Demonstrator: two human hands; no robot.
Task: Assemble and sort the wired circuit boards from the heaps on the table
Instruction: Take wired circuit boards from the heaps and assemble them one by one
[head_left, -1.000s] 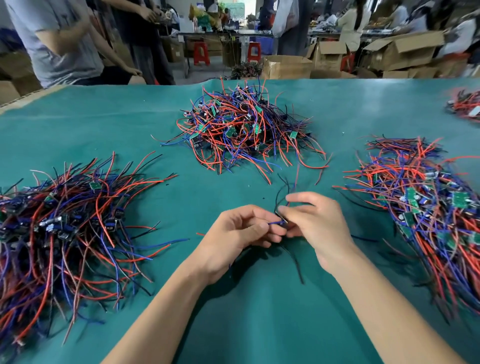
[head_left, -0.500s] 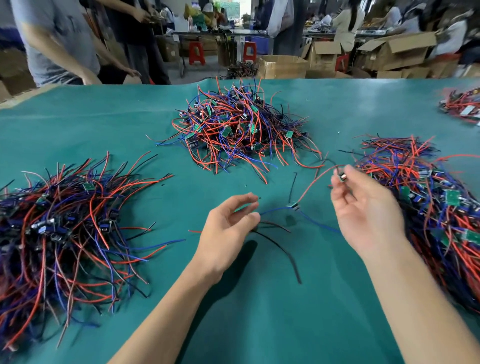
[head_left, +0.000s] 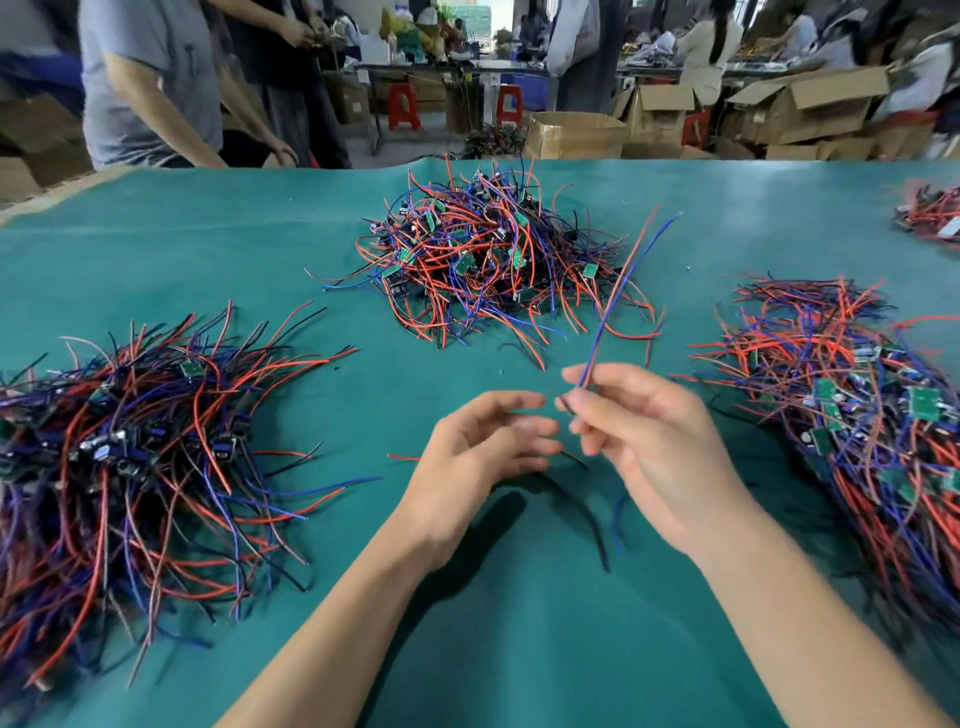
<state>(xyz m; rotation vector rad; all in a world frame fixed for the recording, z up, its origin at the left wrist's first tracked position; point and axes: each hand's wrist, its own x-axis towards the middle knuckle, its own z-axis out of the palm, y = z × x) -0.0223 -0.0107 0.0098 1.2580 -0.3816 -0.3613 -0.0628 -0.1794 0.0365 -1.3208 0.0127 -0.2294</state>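
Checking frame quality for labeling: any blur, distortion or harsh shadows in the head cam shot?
Head view: the right hand and left hand are motion-blurred, as are the raised red and blue wires; the heaps nearest the side edges smear, the middle heap is sharper. Wide-angle bending curves the table's far edge. Lighting is soft; a dim shadow lies under the left hand; no glare.

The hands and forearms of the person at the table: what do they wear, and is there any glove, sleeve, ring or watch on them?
Both the left hand and the right hand are bare, with no gloves. No ring, watch or wristband shows. Both forearms are uncovered down to the bottom edge of the picture, so no sleeve is in view. The fingers are somewhat blurred, so very small marks cannot be told.
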